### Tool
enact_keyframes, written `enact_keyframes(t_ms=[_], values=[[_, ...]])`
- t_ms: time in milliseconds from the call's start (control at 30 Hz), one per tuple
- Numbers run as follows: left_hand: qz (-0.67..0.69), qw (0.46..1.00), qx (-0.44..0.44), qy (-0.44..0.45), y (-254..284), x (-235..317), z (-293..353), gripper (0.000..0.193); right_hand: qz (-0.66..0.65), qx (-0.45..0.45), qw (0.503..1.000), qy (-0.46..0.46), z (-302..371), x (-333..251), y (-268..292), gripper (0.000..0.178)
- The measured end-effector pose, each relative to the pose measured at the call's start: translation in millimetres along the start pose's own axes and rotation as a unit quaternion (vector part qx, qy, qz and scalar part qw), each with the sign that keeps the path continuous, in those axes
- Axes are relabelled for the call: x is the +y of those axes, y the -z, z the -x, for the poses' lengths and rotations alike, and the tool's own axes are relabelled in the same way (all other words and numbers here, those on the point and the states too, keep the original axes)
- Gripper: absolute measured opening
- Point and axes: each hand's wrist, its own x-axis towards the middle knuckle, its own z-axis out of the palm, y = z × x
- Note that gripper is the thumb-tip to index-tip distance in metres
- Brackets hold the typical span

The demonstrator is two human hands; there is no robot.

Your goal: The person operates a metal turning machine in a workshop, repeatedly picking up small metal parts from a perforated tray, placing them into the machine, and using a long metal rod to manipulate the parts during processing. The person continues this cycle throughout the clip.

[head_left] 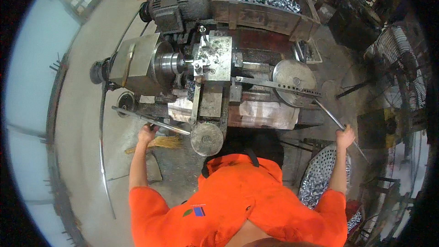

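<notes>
I stand at a small metal lathe (pixel 210 59) in an orange shirt. My left hand (pixel 147 133) grips a long steel lever (pixel 137 116) that runs along the machine's front left. My right hand (pixel 345 136) is closed on a thin steel rod handle (pixel 331 118) that slopes up to a round perforated disc (pixel 294 82) on the lathe's right end. The chuck (pixel 171 62) and tool block (pixel 212 58) sit above, between my hands. A round handwheel (pixel 206 139) hangs at the front, just ahead of my chest.
A wooden crate (pixel 265 16) of shiny metal parts sits behind the lathe, beside an electric motor (pixel 180 4). A perforated basket (pixel 320 174) with several silver parts stands at my right. A straw broom (pixel 162 142) lies on the floor. A fan (pixel 402 68) stands far right.
</notes>
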Motion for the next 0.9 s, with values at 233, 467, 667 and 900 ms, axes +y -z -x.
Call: enact_keyframes(t_ms=[233,467,667,900], values=[[-0.012,0.985,0.048,0.166,-66.3,33.7,2.3,0.042,0.046,-0.019,0.998,-0.026,-4.7,-8.6,4.3,0.044],[-0.125,0.985,-0.120,-0.006,-27.6,5.7,0.0,0.048,0.042,-0.007,0.999,-0.007,-3.2,5.8,-12.4,0.042],[0.044,0.991,-0.097,0.076,-45.7,7.4,8.4,0.052,-0.065,-0.071,0.995,0.020,0.7,-28.0,22.5,0.047],[0.156,0.984,-0.071,0.043,-12.2,-72.9,5.4,0.042,-0.374,-0.138,0.892,0.213,-50.7,-210.4,133.8,0.044]])
